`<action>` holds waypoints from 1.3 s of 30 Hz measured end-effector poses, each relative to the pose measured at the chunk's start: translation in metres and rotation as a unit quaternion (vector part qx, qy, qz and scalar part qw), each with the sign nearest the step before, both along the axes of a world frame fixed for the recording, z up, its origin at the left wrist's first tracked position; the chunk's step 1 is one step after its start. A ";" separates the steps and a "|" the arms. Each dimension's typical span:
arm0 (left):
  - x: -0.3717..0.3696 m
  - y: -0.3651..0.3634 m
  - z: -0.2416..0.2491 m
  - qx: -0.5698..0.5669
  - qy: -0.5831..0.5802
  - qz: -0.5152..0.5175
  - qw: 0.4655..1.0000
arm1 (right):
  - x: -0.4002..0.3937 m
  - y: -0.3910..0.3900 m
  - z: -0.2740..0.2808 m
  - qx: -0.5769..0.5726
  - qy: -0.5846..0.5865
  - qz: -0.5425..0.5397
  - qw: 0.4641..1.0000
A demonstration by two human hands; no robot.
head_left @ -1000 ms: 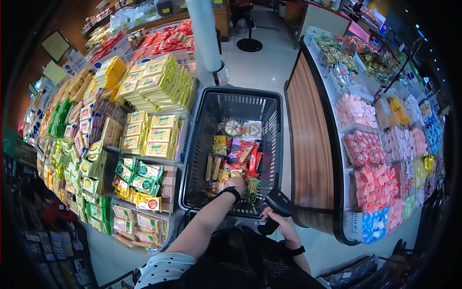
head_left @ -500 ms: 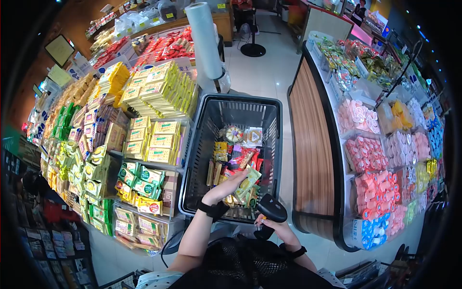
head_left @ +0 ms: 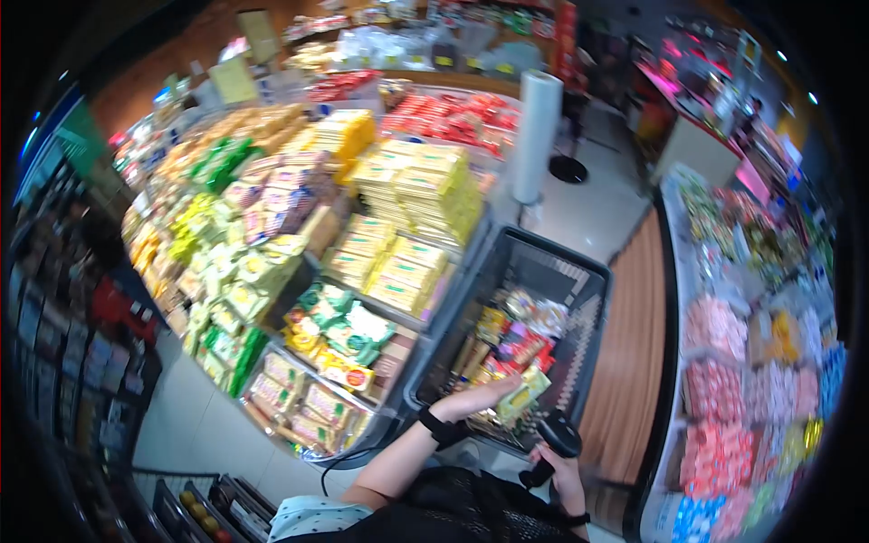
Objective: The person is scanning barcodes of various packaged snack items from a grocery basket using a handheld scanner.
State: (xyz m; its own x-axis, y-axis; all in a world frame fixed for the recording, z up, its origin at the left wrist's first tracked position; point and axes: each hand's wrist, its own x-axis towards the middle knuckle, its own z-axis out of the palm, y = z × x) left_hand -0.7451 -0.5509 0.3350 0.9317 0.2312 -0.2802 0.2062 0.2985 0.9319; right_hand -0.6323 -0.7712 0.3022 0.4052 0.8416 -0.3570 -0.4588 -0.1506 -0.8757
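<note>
My left hand [head_left: 489,396] is closed on a pale green snack packet [head_left: 525,395], held over the near end of a dark plastic shopping basket [head_left: 601,288]. In my right hand [head_left: 559,469] is a black handheld barcode scanner [head_left: 558,434], its head close to the packet at the basket's near right corner. Inside the basket lie red snack packets [head_left: 518,351], a yellow packet [head_left: 491,324] and several other wrapped snacks. A black band [head_left: 441,429] circles my left wrist. My fingers partly hide the packet and the scanner's grip.
On the left, tiered bins hold stacked yellow packets [head_left: 425,181], green packets [head_left: 339,317] and other snacks. A plastic bag roll [head_left: 536,136] stands behind the basket. To the right is a wood-panelled counter [head_left: 629,344] with bins of pink sweets [head_left: 715,457]. A black cable [head_left: 339,466] hangs near my left arm.
My view has swung left, so the basket and both hands appear farther right and lower, with some blur. The packet stays in my left hand and the scanner in my right.
</note>
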 end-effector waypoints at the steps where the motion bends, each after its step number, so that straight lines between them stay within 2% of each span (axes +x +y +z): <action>1: -0.013 -0.001 0.014 -0.015 -0.007 0.014 1.000 | -0.006 -0.001 0.004 0.006 0.014 -0.022 1.000; 2: -0.025 -0.001 0.023 -0.029 -0.015 0.027 0.999 | -0.011 0.000 0.005 0.011 0.028 -0.045 0.999; 3: -0.036 0.003 0.004 -0.090 -0.034 0.061 0.993 | -0.014 -0.001 0.003 0.019 0.013 -0.049 0.999; 5: -0.065 0.008 -0.005 -0.141 -0.052 0.126 0.980 | -0.015 -0.004 -0.003 0.026 0.033 -0.038 0.998; 7: -0.108 0.016 0.012 -0.175 -0.079 0.188 0.963 | -0.017 -0.001 -0.004 0.037 0.021 -0.040 0.998; 9: -0.153 0.028 0.022 -0.158 -0.140 0.254 0.944 | -0.022 -0.003 -0.004 0.042 0.013 -0.054 0.998; 10: -0.173 0.029 0.054 -0.148 -0.110 0.322 0.929 | -0.025 -0.004 -0.005 0.045 0.009 -0.064 0.997; 11: -0.195 0.037 0.049 -0.143 -0.163 0.373 0.902 | -0.025 -0.005 -0.006 0.043 0.009 -0.060 0.997; 12: -0.219 0.047 0.043 -0.125 -0.147 0.444 0.875 | -0.024 -0.006 -0.008 0.036 0.008 -0.069 0.997; 13: -0.242 0.057 0.049 -0.048 -0.156 0.462 0.871 | -0.027 -0.006 -0.008 0.029 0.007 -0.080 0.996; 14: -0.264 0.072 0.038 -0.076 -0.164 0.536 0.825 | -0.032 -0.005 -0.002 0.027 0.007 -0.077 0.997; 15: -0.275 0.081 0.052 -0.024 -0.187 0.595 0.781 | -0.038 -0.003 0.008 0.022 -0.003 -0.077 0.997; 16: -0.296 0.102 0.039 0.040 -0.186 0.624 0.758 | -0.043 0.000 0.013 0.016 -0.013 -0.077 0.997; 18: -0.322 0.120 0.053 0.066 -0.090 0.685 0.720 | -0.040 0.003 0.007 0.011 -0.006 -0.076 0.997; 20: -0.332 0.150 0.044 0.163 -0.079 0.762 0.621 | -0.040 0.007 0.000 0.032 0.019 -0.093 0.995; 21: -0.336 0.164 0.042 0.159 -0.077 0.761 0.624 | -0.040 0.008 0.001 0.026 0.007 -0.087 0.996; 23: -0.343 0.190 0.036 0.348 0.206 0.765 0.501 | -0.043 0.010 -0.001 0.020 -0.002 -0.102 0.995; 24: -0.343 0.199 0.036 0.347 0.207 0.764 0.504 | -0.045 0.013 -0.003 0.018 -0.007 -0.112 0.993; 26: -0.339 0.213 0.034 0.364 0.314 0.713 0.510 | -0.045 0.016 -0.005 -0.003 -0.007 -0.137 0.991; 28: -0.335 0.217 0.037 0.371 0.325 0.693 0.526 | -0.049 0.018 0.001 -0.030 0.017 -0.169 0.985; 31: -0.330 0.214 0.038 0.391 0.262 0.708 0.527 | -0.061 0.026 0.012 -0.035 0.008 -0.170 0.985; 34: -0.318 0.201 0.045 0.431 0.291 0.688 0.507 | -0.065 0.030 0.017 -0.042 0.012 -0.191 0.981; 36: -0.305 0.194 0.045 0.486 0.319 0.680 0.447 | -0.043 0.024 -0.010 -0.027 0.013 -0.183 0.983; 38: -0.280 0.178 0.048 0.522 0.256 0.692 0.428 | -0.037 0.026 -0.017 -0.023 0.013 -0.202 0.979; 39: -0.263 0.169 0.047 0.531 0.226 0.682 0.450 | -0.039 0.028 -0.014 -0.025 0.005 -0.201 0.979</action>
